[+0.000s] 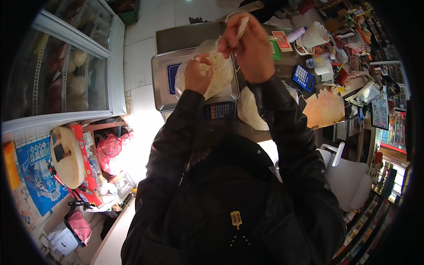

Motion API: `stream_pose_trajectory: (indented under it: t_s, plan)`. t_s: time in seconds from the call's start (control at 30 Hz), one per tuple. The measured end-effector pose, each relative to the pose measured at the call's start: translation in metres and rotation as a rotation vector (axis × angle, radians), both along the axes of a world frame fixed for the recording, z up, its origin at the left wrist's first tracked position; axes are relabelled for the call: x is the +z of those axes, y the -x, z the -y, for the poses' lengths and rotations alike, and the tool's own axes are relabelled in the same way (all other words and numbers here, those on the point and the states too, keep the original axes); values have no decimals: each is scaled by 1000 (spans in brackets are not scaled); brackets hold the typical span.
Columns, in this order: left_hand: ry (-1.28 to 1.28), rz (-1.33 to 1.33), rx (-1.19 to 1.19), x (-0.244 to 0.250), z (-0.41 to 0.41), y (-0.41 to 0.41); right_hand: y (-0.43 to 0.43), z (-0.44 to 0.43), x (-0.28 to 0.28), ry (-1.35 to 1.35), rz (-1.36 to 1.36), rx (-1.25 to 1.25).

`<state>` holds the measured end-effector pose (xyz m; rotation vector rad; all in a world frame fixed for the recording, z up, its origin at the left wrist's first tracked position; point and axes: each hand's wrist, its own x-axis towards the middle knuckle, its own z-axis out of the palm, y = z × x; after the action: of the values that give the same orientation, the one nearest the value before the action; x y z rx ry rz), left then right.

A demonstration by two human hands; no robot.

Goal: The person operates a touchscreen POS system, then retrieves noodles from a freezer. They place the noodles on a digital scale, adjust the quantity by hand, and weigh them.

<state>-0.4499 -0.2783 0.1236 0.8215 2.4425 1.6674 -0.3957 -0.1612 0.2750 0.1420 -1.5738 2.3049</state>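
A clear plastic bag of pale noodle-like strands (221,74) lies on the metal tray (157,99) of a digital scale. My left hand (198,73) rests at the bag's opening, fingers bent, with a few pale strands about the fingertips; its exact grip is unclear. Raised above the tray's upper right corner, my right hand (248,46) is closed on a small bunch of pale strands (243,27) and is somewhat blurred. The scale's keypad (219,110) shows below the tray. A second filled plastic bag (251,107) sits right of the scale, partly hidden by my right sleeve.
To the right on the counter are a blue calculator (303,78), a red-and-white card (282,41), a lilac bottle (295,34), a paper roll (323,69) and a cardboard piece (324,107). A glass-door display fridge (114,66) stands left, a white chair (349,179) at right.
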Motion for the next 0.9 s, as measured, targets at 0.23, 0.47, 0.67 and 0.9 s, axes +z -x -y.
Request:
stream_pose_trajectory:
  t_s: [0.23,0.47,0.67,0.9]
  plan:
    - [-179,-166,15,18,-18,-7,10,-4,89,402,-359,419]
    - [-178,155,117,-10,-5,20,10,-27,84,8,-374,327]
    - [-280,390,108,-6,28,32,5,2,-79,-245,339,-81]
    - [-349,-13,-66,34,17,16,10,9,-115,-505,455,-102]
